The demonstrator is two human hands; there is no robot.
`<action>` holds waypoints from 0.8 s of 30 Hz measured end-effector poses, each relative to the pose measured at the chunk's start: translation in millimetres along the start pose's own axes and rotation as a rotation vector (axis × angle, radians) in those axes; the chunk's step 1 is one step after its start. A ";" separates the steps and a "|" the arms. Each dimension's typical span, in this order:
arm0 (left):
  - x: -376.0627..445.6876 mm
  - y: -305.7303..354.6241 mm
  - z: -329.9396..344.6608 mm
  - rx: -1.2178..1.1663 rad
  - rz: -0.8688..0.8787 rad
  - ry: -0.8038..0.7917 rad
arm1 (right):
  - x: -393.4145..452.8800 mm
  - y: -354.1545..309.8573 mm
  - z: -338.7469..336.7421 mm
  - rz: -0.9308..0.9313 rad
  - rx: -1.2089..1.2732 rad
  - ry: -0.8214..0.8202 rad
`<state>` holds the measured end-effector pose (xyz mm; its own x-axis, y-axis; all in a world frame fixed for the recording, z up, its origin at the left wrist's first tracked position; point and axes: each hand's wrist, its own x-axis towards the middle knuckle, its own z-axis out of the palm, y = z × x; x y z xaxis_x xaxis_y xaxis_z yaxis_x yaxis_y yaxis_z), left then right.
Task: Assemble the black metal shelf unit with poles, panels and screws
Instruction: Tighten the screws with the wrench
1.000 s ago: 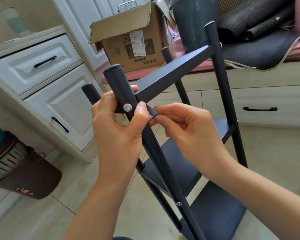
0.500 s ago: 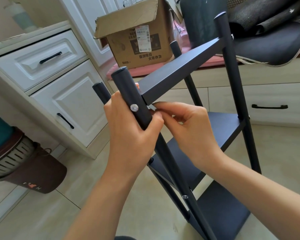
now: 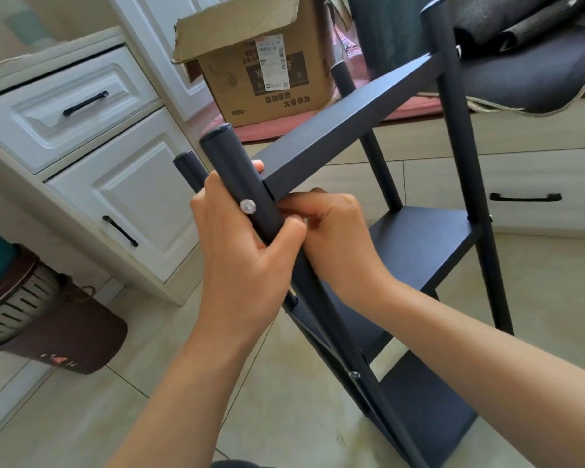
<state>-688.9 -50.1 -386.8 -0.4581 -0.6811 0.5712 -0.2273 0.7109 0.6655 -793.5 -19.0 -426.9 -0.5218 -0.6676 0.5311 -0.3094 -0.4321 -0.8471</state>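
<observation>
Left hand (image 3: pixel 247 251) grips the round black metal pole (image 3: pixel 247 197) beside its silver screw (image 3: pixel 248 206), apparently steadying the joint, while right hand (image 3: pixel 331 231) pinches something unseen under the flat black metal panel (image 3: pixel 348 130).

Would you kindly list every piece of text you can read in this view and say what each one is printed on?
"大有作为": lower line of large print on the front of the cardboard box.
Line above it on the box: four characters, too blurred to read reliably.
White shipping label on the box: barcode and small print, too small to read.
Dark printed panel on the box: illegible.
Shelf unit: no text visible.
</observation>
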 end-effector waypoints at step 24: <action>1.2 -1.4 -5.0 0.033 -0.029 -0.023 | -3.2 -10.6 -37.0 -0.012 -0.215 -0.025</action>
<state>-684.9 -52.8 -384.7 -0.4703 -0.6976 0.5405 -0.2689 0.6966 0.6651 -818.0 10.1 -420.3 -0.4979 -0.6793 0.5391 -0.4794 -0.3024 -0.8239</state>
